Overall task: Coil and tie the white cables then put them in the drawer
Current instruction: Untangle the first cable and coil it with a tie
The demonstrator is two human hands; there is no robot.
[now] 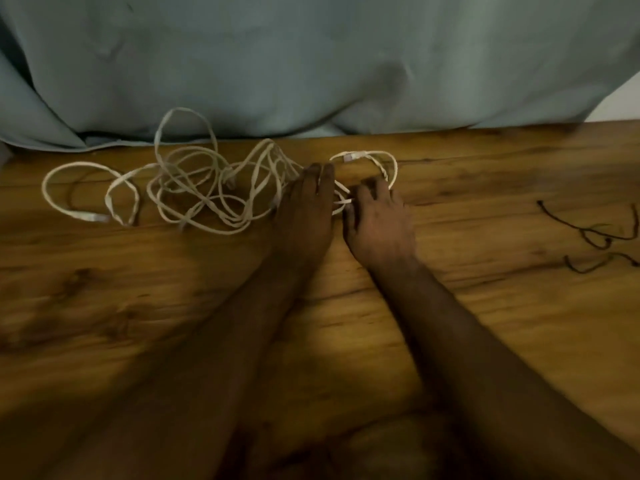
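Note:
A loose tangle of white cables (194,188) lies spread across the far side of the wooden table (485,306), with a plug end at the far left and another loop with a plug at the right of the heap. My left hand (308,209) lies flat on the right part of the tangle, fingers straight and together. Beside it, my right hand (377,220) rests with curled fingers on the strands of the right loop. Whether either hand grips a strand is hidden by the fingers. No drawer is in view.
Thin dark strings (595,233) lie on the table at the right edge. A grey-green cloth (311,64) hangs along the table's far edge, behind the cables.

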